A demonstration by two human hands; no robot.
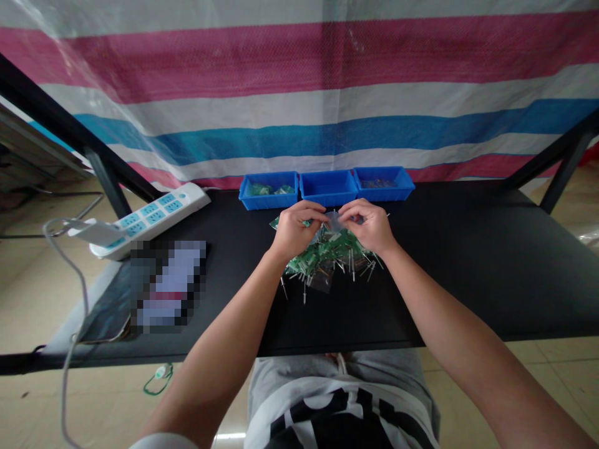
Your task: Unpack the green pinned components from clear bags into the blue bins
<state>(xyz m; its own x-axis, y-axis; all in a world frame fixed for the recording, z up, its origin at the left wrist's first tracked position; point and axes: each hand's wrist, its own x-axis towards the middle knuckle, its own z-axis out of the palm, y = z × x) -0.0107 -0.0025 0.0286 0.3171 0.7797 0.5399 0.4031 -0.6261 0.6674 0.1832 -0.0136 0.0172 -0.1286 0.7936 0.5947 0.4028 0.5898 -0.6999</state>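
Both hands meet over a heap of small green pieces with thin metal pins [322, 255] on the black table. My left hand [299, 227] pinches one side of a small clear plastic bag [334, 221]. On the bag's other side, my right hand [367, 224] has its fingers closed in a pinch too. What the bag contains, if anything, I cannot make out. Another clear bag [321, 279] lies at the heap's near edge. Just beyond the hands stand three blue bins: the left bin [269, 202] holds greenish bagged pieces, the middle bin [327, 198] shows a bare inside, and the right bin [386, 193] holds small brownish pieces.
A white power strip [154, 218] with a plugged-in charger [98, 232] lies at the table's left. Its cable [84, 287] hangs over the edge. Nearer are a blurred-out phone [173, 284] and a dark flat object [110, 302]. A striped sheet [299, 68] hangs behind.
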